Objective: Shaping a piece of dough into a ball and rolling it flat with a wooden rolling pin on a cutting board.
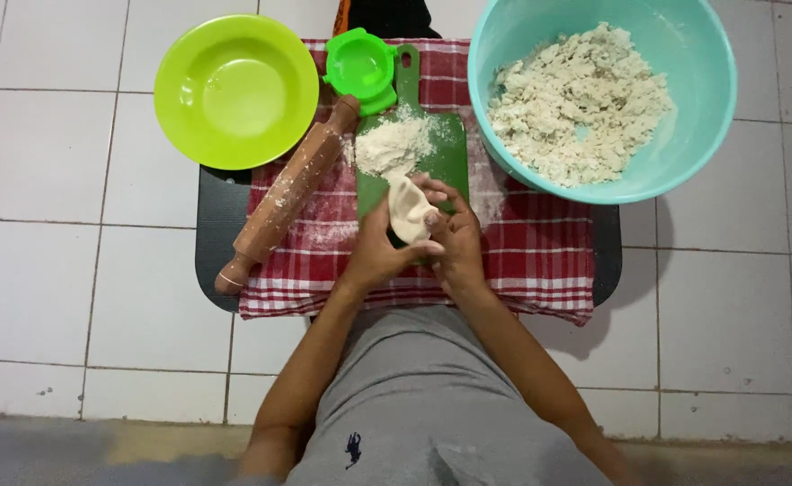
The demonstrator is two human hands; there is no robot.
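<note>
While the left hand (380,250) and right hand (454,236) both pinch that thin dough piece (409,209) over the green cutting board (432,148), uneven pulling could tear it, I reckon.

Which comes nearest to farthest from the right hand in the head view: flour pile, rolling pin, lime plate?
From the right hand, which holds the dough piece:
1. Flour pile, just above on the green board.
2. Rolling pin, to the left on the checked cloth.
3. Lime plate, upper left.
</note>
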